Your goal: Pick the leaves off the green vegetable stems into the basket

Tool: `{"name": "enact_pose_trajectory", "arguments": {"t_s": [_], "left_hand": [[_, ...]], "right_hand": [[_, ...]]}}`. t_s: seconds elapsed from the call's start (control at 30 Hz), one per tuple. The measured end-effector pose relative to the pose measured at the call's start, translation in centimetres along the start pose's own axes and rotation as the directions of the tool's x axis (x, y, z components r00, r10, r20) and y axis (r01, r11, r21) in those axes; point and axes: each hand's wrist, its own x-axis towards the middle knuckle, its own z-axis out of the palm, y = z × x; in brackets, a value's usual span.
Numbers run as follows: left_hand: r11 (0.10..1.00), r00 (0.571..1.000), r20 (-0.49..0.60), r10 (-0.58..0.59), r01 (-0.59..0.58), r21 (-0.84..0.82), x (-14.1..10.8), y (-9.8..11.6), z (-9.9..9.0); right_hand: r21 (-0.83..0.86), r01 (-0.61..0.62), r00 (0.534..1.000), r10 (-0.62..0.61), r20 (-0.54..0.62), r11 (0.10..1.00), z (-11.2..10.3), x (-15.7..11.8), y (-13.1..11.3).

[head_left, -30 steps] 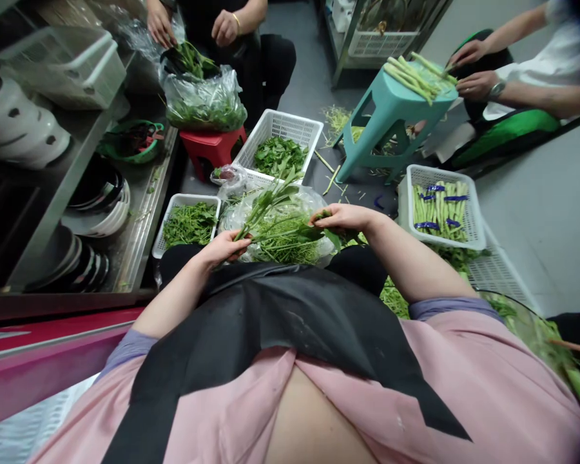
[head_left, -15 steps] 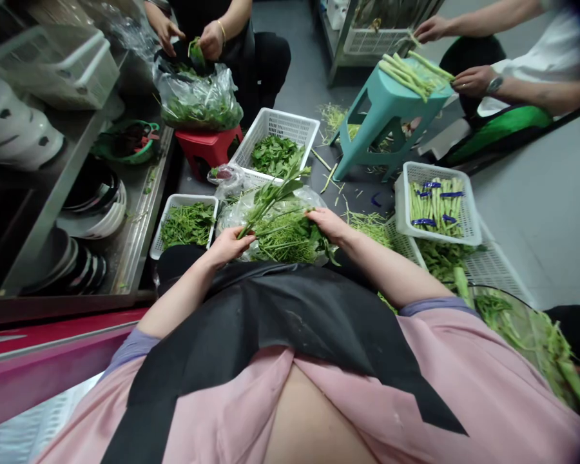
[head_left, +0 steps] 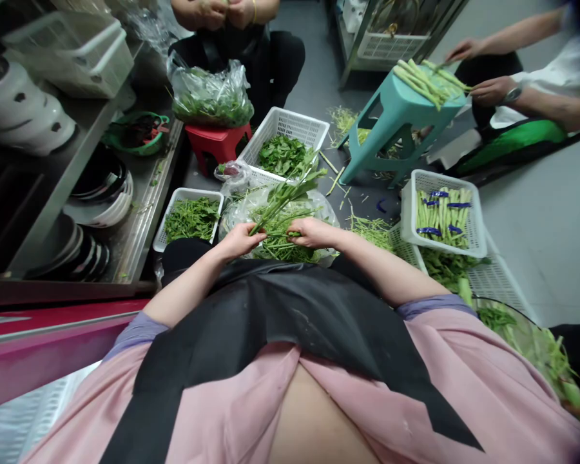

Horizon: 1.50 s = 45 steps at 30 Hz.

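Observation:
My left hand [head_left: 241, 240] is closed around a bunch of leafy green stems [head_left: 283, 198], whose leafy ends point up and to the right. Close to it on the right, my right hand [head_left: 315, 232] has its fingers curled in, with a bit of green stem showing at the fingertips. Both hands are over a clear plastic bag [head_left: 326, 205] spread in front of my lap, with loose green stems [head_left: 283, 248] in it. Just left of the bag, a small white basket [head_left: 158, 241] contains cut greens. Beyond the bag, a larger white basket [head_left: 314, 122] contains picked leaves.
A person's hands [head_left: 227, 11] work above a bag of greens [head_left: 212, 96] on a red stool [head_left: 217, 143]. Another person's hand [head_left: 493, 90] is at stalks on a teal stool [head_left: 367, 125]. Bundled stalks fill a white basket [head_left: 478, 222] at right. Metal shelving [head_left: 147, 212] borders the left.
My right hand has moved left from the pile's right side, closer to my left hand, and its fingers have curled. The left hand still holds the bunch. The view has shifted slightly.

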Motion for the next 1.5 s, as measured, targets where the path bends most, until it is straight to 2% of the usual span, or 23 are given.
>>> {"name": "enact_pose_trajectory", "arguments": {"t_s": [0.1, 0.2, 0.23, 0.27, 0.3, 0.37, 0.4, 0.47, 0.53, 0.57, 0.63, 0.7, 0.77, 0.83, 0.93, 1.13, 1.2, 1.27, 1.33, 1.4, 1.43, 1.47, 1.5], "left_hand": [[0.999, 0.999, -0.008, 0.036, -0.036, 0.030, 0.1, -0.2, 0.0], [0.999, 0.998, -0.018, 0.053, -0.053, 0.003, 0.0, -0.3, -0.1], [0.998, 0.998, -0.027, 0.054, -0.055, -0.012, -0.2, -0.4, -0.1], [0.998, 0.998, -0.037, 0.051, -0.053, -0.035, -0.4, -0.4, -0.2], [0.997, 0.998, -0.045, 0.043, -0.046, -0.066, -0.6, -0.4, -0.4], [0.987, 0.999, -0.041, 0.008, -0.014, -0.158, -1.1, -0.5, -1.2], [0.977, 1.000, -0.026, -0.012, 0.006, -0.215, -1.3, -0.5, -1.6], [0.948, 0.999, 0.008, -0.035, 0.036, -0.315, -1.7, -0.6, -2.7], [0.925, 0.999, 0.029, -0.037, 0.045, -0.377, -1.9, -0.7, -3.6], [0.918, 0.999, 0.034, -0.036, 0.046, -0.393, -1.9, -0.7, -3.9], [0.914, 0.998, 0.048, -0.033, 0.049, -0.403, -2.0, -0.8, -4.3], [0.918, 0.997, 0.070, -0.032, 0.057, -0.392, -2.1, -0.7, -4.4], [0.927, 0.995, 0.097, -0.026, 0.061, -0.370, -2.3, -0.6, -4.4], [0.935, 0.993, 0.115, -0.014, 0.053, -0.350, -2.5, -0.5, -4.3], [0.938, 0.993, 0.115, -0.002, 0.041, -0.343, -2.6, -0.2, -4.3], [0.922, 0.995, 0.104, -0.001, 0.041, -0.385, -2.0, 0.0, -4.2], [0.907, 0.996, 0.093, 0.006, 0.033, -0.419, -1.8, -0.1, -4.1], [0.885, 0.997, 0.079, 0.008, 0.030, -0.465, -1.6, -0.3, -4.1], [0.860, 0.997, 0.072, 0.005, 0.032, -0.509, -1.6, -0.6, -4.1], [0.846, 0.994, 0.108, -0.004, 0.060, -0.529, -1.5, -0.8, -4.2], [0.846, 0.990, 0.144, -0.011, 0.086, -0.526, -1.4, -0.8, -4.2], [0.848, 0.982, 0.185, -0.019, 0.114, -0.517, -1.3, -0.7, -4.2], [0.852, 0.974, 0.224, -0.026, 0.139, -0.505, -1.2, -0.6, -4.1]], "right_hand": [[-0.038, 0.032, 0.999, -0.034, -0.042, 0.999, 2.0, 0.7, 0.0], [0.132, -0.128, 0.963, 0.155, -0.218, 0.983, 3.8, 1.2, 0.1], [0.263, -0.217, 0.907, 0.294, -0.302, 0.940, 4.2, 1.3, 0.5], [0.424, -0.296, 0.811, 0.459, -0.363, 0.856, 4.4, 1.3, 1.1], [0.588, -0.337, 0.680, 0.622, -0.388, 0.735, 4.5, 1.0, 2.0], [0.821, -0.258, 0.427, 0.823, -0.375, 0.509, 4.0, -0.4, 4.3], [0.871, -0.163, 0.347, 0.854, -0.389, 0.463, 3.5, -1.5, 5.5], [0.844, 0.006, 0.292, 0.806, -0.515, 0.536, 2.0, -4.1, 7.4], [0.730, -0.009, 0.324, 0.693, -0.644, 0.683, 0.3, -6.4, 8.2], [0.641, -0.071, 0.371, 0.617, -0.694, 0.764, -0.5, -7.2, 8.1], [0.385, -0.222, 0.529, 0.442, -0.724, 0.896, -1.7, -7.4, 7.2], [0.066, -0.311, 0.725, 0.281, -0.629, 0.948, -2.3, -6.2, 5.8], [-0.207, -0.315, 0.876, 0.200, -0.438, 0.926, -2.5, -4.2, 4.8], [-0.376, -0.258, 0.952, 0.168, -0.256, 0.890, -2.5, -2.2, 4.3], [-0.428, -0.149, 0.987, 0.108, -0.119, 0.891, -2.3, -0.6, 4.4], [-0.250, -0.030, 0.996, 0.007, -0.093, 0.968, -1.0, 0.1, 4.7], [-0.030, -0.061, 0.976, 0.054, -0.211, 0.998, -0.3, 0.1, 5.2], [0.293, -0.103, 0.874, 0.227, -0.430, 0.951, 0.3, -0.2, 6.1], [0.553, -0.081, 0.673, 0.455, -0.583, 0.829, 0.5, -0.8, 7.0], [0.655, 0.010, 0.460, 0.579, -0.674, 0.755, 0.2, -1.4, 7.4], [0.639, 0.051, 0.408, 0.568, -0.715, 0.767, -0.1, -1.6, 7.2], [0.584, 0.078, 0.400, 0.511, -0.761, 0.808, -0.4, -1.7, 6.7], [0.478, 0.084, 0.454, 0.393, -0.799, 0.875, -0.6, -1.7, 6.0]]}}
